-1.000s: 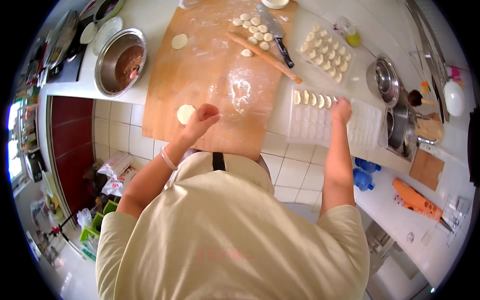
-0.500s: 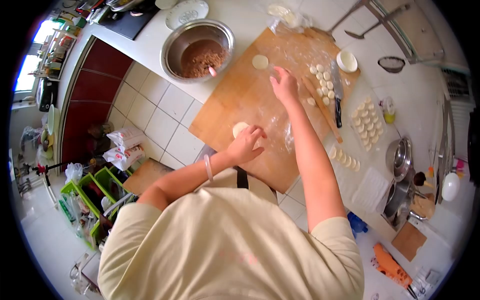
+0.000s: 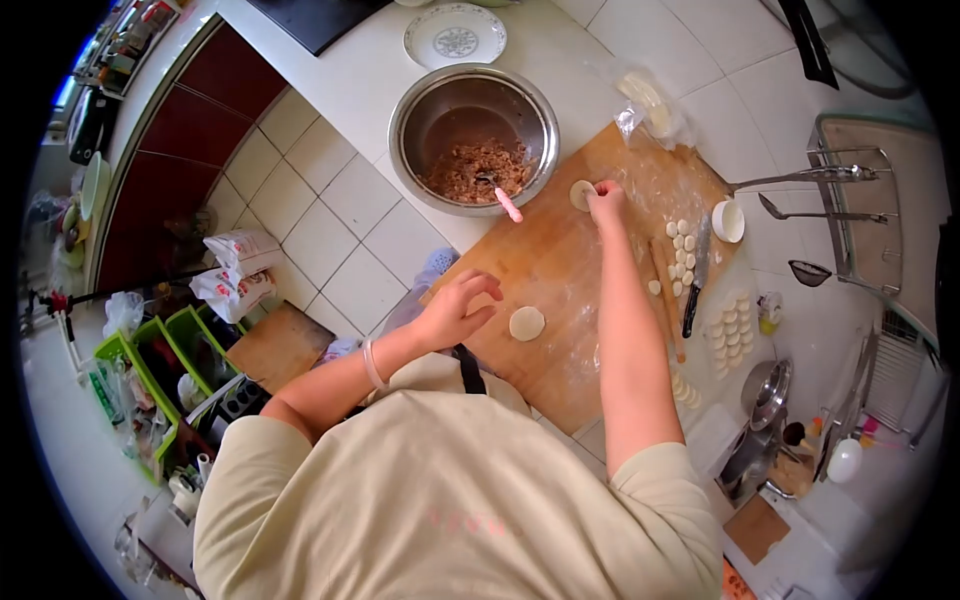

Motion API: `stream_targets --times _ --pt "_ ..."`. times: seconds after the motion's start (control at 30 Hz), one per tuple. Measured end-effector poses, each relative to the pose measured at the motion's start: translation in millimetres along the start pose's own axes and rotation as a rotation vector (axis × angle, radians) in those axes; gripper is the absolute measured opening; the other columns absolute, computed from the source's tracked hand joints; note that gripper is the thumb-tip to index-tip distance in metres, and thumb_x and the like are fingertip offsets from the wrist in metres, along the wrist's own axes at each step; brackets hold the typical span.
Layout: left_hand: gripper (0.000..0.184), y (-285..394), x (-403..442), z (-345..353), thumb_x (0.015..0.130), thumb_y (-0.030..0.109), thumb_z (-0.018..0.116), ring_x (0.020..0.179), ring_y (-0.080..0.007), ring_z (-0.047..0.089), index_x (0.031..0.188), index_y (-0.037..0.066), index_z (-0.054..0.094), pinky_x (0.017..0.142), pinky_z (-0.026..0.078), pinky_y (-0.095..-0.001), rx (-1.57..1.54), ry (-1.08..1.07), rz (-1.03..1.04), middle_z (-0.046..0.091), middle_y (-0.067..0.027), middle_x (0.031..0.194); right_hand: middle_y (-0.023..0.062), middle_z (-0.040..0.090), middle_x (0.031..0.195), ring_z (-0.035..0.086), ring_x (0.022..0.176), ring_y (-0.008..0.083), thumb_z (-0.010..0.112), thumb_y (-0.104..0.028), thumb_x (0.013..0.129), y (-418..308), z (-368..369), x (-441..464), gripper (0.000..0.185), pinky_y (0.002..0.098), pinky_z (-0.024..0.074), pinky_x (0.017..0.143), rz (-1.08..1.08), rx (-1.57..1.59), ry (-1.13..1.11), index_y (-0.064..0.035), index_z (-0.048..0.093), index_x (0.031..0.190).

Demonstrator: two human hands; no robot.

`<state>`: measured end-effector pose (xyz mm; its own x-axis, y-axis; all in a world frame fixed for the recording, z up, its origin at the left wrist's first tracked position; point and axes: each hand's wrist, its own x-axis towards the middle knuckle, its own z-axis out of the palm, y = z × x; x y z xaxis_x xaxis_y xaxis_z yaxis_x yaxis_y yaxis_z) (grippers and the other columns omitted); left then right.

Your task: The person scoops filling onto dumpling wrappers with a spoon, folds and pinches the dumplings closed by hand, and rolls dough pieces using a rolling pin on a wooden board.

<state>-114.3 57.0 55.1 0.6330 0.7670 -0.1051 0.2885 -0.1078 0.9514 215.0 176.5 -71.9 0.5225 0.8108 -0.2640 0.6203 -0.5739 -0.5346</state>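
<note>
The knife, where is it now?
The knife lies right of the right hand in the head view, between the dough pieces and the white bowl.

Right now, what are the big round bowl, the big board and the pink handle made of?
The bowl looks like smooth metal, probably stainless steel: its grey rim shines. The board seems to be wood, dull and floury, with a warm tan colour. The pink handle may be glossy plastic, going by its bright colour, but it's too small to be sure.

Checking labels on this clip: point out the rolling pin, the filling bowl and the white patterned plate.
Rolling pin [image 3: 662, 285]: head view, shaft.
Filling bowl [image 3: 399, 140]: head view, rim.
Plate [image 3: 425, 36]: head view, rim.
</note>
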Motion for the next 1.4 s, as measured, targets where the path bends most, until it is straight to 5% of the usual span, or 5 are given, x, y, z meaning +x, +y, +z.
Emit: stream_targets --times 0.17,0.33,0.47,1.1,1.4 --pt "0.029 -7.0 53.8 1.7 0.086 0.012 0.065 0.108 -0.0292 0.057 0.111 0.001 0.058 0.093 0.046 -0.0375 -0.063 -0.043 -0.028 0.057 -0.0141 0.115 0.0075 0.068 0.080 0.065 0.072 0.0119 0.066 -0.004 0.084 -29.3 -38.5 -84.2 0.009 0.0257 0.0535 0.062 0.072 0.703 -0.253 0.0017 0.063 0.091" --pt "0.038 -38.5 97.3 39.3 0.092 0.019 0.064 0.104 -0.0161 0.058 0.121 -0.003 0.054 0.087 0.049 -0.0299 -1.122 -0.158 -0.504 0.059 -0.0097 0.117 0.0070 0.068 0.082 0.063 0.072 0.0102 0.063 -0.004 0.088 -33.2 -49.9 -164.4 0.011 0.0239 0.0534 0.061 0.069 0.817 -0.248 0.0031 0.063 0.097" --pt "0.028 -44.3 102.2 51.8 0.091 0.020 0.065 0.083 -0.0107 0.063 0.107 -0.003 0.064 0.073 0.050 -0.0254 -0.729 -0.208 -0.322 0.068 -0.0053 0.095 0.0057 0.068 0.081 0.062 0.072 0.0086 0.065 -0.006 0.088 -36.0 -56.3 -194.8 0.015 0.0237 0.0517 0.063 0.100 0.880 -0.159 0.0037 0.064 0.100" --pt "0.033 -20.0 46.7 -108.9 0.093 0.006 0.051 0.111 -0.0277 0.062 0.126 0.001 0.047 0.092 0.051 -0.0375 -0.993 -0.205 -0.401 0.063 -0.0168 0.114 0.0214 0.065 0.091 0.066 0.084 0.0364 0.052 -0.015 0.093 -160.7 -11.8 -141.2 0.020 0.0445 0.0536 0.073 -0.592 -0.467 -0.191 -0.0021 0.066 0.096" --pt "0.032 -53.7 43.4 -163.5 0.094 0.012 0.053 0.108 -0.0261 0.063 0.123 -0.003 0.055 0.093 0.050 -0.0360 -1.029 0.064 -0.400 0.064 -0.0158 0.114 0.0199 0.066 0.079 0.064 0.078 0.0382 0.051 -0.022 0.094 -183.8 -44.7 -119.4 0.025 0.0469 0.0495 0.070 -0.593 -0.295 -0.250 -0.0041 0.068 0.089"
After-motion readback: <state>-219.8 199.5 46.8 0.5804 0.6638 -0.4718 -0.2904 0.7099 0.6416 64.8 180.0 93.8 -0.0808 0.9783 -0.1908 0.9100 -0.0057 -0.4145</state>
